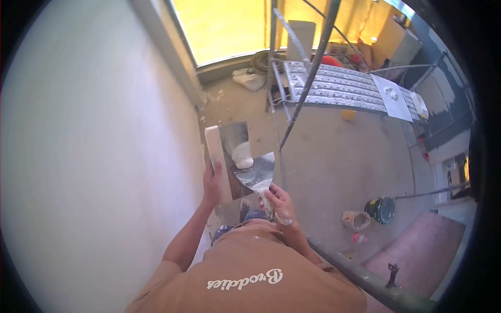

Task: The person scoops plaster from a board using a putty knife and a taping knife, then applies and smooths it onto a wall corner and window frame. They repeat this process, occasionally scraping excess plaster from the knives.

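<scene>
Your left hand [212,183] grips the wide steel trowel [234,134], its long axis pointing away from you. Your right hand [282,204] pinches the putty knife [261,169]; white compound [243,156] lies beyond its grip, leftward, nearer your left hand.

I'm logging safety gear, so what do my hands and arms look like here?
Your left hand and right hand are ungloved. Your forearms are bare below short brown sleeves, part of a brown T-shirt with white "Broddies" lettering.
</scene>
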`<act>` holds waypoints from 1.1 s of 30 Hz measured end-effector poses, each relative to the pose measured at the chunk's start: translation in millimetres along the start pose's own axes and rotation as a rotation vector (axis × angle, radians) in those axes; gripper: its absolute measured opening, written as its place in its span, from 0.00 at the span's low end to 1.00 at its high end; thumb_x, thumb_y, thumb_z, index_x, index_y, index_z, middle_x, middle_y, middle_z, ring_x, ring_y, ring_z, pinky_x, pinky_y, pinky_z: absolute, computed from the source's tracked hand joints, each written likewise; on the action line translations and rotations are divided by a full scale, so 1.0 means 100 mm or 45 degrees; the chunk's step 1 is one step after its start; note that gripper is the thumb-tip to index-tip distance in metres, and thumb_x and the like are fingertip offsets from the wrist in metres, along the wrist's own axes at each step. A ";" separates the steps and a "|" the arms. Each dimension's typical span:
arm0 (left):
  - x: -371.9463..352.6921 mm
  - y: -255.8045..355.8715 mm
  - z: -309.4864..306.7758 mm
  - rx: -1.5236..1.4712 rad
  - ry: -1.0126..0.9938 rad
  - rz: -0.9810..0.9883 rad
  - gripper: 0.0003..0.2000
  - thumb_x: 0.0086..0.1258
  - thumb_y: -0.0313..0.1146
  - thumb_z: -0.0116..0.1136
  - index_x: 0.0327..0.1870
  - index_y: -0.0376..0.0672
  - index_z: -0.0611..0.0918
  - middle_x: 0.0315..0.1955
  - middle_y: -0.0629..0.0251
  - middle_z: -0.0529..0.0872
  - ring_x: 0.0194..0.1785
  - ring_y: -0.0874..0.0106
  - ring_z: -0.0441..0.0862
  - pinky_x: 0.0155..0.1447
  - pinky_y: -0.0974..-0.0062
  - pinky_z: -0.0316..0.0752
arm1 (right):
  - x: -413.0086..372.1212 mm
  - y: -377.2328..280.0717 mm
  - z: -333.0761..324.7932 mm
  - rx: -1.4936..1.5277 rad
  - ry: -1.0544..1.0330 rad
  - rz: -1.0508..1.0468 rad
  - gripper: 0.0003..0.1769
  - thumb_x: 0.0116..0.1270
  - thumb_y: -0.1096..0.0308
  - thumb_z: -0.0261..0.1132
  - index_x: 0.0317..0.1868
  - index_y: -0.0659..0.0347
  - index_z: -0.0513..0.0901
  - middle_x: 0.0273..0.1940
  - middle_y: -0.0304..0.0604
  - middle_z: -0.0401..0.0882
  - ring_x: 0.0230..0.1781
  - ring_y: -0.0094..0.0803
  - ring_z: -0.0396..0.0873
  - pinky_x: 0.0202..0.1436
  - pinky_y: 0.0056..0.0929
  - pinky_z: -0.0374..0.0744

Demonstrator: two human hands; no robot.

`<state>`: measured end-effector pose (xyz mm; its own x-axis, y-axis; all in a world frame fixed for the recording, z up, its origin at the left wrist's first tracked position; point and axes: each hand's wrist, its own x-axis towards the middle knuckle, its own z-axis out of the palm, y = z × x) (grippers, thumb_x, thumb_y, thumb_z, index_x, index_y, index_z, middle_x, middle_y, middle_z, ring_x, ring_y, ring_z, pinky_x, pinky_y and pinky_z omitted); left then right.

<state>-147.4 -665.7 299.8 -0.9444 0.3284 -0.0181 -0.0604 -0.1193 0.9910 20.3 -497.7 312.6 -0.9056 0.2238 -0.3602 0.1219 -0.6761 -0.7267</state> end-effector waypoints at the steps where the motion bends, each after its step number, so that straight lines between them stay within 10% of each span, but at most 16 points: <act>1: 0.05 -0.01 0.07 -0.004 -0.038 -0.003 0.23 0.84 0.42 0.48 0.71 0.37 0.69 0.57 0.65 0.79 0.60 0.76 0.73 0.67 0.76 0.67 | 0.02 -0.05 0.01 0.042 0.029 -0.047 0.17 0.76 0.67 0.62 0.60 0.66 0.76 0.39 0.39 0.81 0.31 0.22 0.79 0.32 0.22 0.78; 8: 0.65 -0.11 0.18 0.392 -0.339 0.190 0.20 0.84 0.43 0.49 0.66 0.37 0.74 0.42 0.68 0.79 0.44 0.80 0.73 0.49 0.76 0.72 | 0.63 -0.65 0.07 0.057 0.137 -0.377 0.14 0.76 0.69 0.61 0.58 0.64 0.77 0.37 0.38 0.81 0.30 0.23 0.78 0.33 0.22 0.77; 14: 1.59 0.17 0.22 -0.559 -0.345 -0.857 0.24 0.84 0.49 0.43 0.66 0.36 0.73 0.52 0.58 0.84 0.53 0.69 0.84 0.58 0.66 0.80 | 1.37 -1.19 0.49 -1.365 0.384 -1.290 0.19 0.69 0.80 0.63 0.60 0.57 0.82 0.47 0.44 0.81 0.42 0.36 0.82 0.42 0.33 0.81; 24: 4.18 -0.28 -0.55 -0.895 -0.287 -0.720 0.25 0.83 0.50 0.44 0.66 0.37 0.74 0.51 0.56 0.86 0.51 0.66 0.87 0.57 0.65 0.84 | 4.05 -1.35 0.79 -1.861 0.212 -1.417 0.25 0.64 0.79 0.66 0.62 0.51 0.83 0.54 0.45 0.78 0.49 0.44 0.81 0.47 0.42 0.83; 33: 6.01 0.44 -1.04 -0.926 0.070 -0.211 0.24 0.83 0.45 0.45 0.72 0.41 0.67 0.65 0.60 0.78 0.67 0.64 0.76 0.73 0.61 0.69 | 6.33 -1.15 1.27 -1.003 0.231 -0.469 0.36 0.65 0.77 0.68 0.72 0.52 0.68 0.54 0.51 0.79 0.48 0.42 0.82 0.47 0.36 0.82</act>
<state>-751.8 -571.3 319.1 -0.9180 0.3509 -0.1850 -0.3838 -0.6680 0.6375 -618.6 -367.0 242.3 -0.8723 0.4849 -0.0624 0.1398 0.1251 -0.9822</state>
